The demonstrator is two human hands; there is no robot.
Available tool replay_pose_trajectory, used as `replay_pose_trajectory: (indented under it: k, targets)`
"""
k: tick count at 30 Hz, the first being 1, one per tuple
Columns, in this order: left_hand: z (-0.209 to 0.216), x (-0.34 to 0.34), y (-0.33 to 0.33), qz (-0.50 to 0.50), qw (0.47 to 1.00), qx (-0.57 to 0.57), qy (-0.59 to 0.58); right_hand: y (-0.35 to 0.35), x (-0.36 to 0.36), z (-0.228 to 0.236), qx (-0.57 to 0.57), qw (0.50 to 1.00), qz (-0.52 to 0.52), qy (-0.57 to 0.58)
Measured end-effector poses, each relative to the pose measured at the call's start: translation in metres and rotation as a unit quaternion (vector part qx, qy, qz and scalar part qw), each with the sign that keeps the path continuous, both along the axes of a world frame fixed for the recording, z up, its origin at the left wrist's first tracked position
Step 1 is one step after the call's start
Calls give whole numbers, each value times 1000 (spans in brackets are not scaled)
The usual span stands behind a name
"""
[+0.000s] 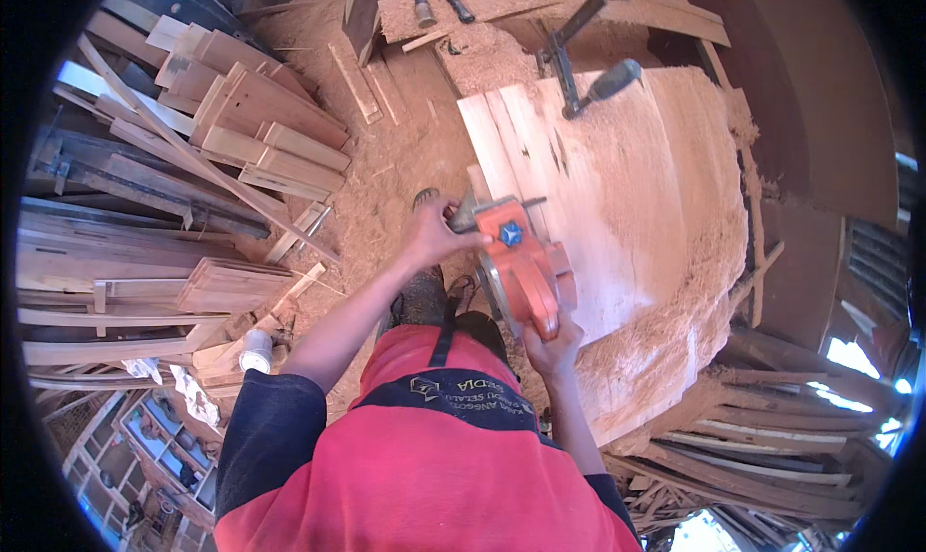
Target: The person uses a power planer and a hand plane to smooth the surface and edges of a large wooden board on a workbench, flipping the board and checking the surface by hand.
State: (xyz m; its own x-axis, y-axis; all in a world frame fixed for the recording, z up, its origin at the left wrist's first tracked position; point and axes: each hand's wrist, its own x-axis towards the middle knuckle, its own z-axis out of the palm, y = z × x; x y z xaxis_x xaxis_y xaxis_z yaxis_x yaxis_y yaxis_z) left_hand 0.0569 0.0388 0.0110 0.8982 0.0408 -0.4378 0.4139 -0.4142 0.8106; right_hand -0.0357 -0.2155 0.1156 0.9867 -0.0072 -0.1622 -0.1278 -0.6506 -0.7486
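An orange electric planer (526, 277) with a blue knob sits at the left edge of a wide pale wooden board (617, 205). My right hand (555, 348) is wrapped round its rear handle. At the planer's front left, my left hand (434, 234) is closed, its thumb reaching the planer's side. Its fingers bend around a grey piece (465, 215) by the board's edge; whether this belongs to the planer I cannot tell. Farther along the board, a metal clamp (569, 65) with a dark handle stands at the far edge.
Wood shavings lie over the board's right side and the floor (415, 152). Stacked planks (260, 118) fill the left, with more boards (772, 436) at the lower right. Dark-handled tools (422, 7) rest on a dusty plank at the back. A white cup-like container (257, 350) stands near my left elbow.
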Motion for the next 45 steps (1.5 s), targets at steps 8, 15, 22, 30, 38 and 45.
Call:
replay_pose_trajectory:
  k: [8,15,22,30,38,45]
  targets:
    - [-23,123,100,58,998,10,-14,100,137,-11,26,999,35,-10]
    - [-6,206,155,127,988,-7,-87,159,228,-31,-27,996,59,-67]
    - [-3,92,52,113,985,-91,-96,73,115,-10,3,996,83,-34]
    - [19,-147,-110,87,994,-33,-49,-88,-117,2,-9,995,-6,98]
    - [15,-64,-54,124,988,-52,-77,-30,-34,-3,11,997,11,77]
    - [-15,58,38,138,985,-43,-89,60,97,-19,38,997,62,-3]
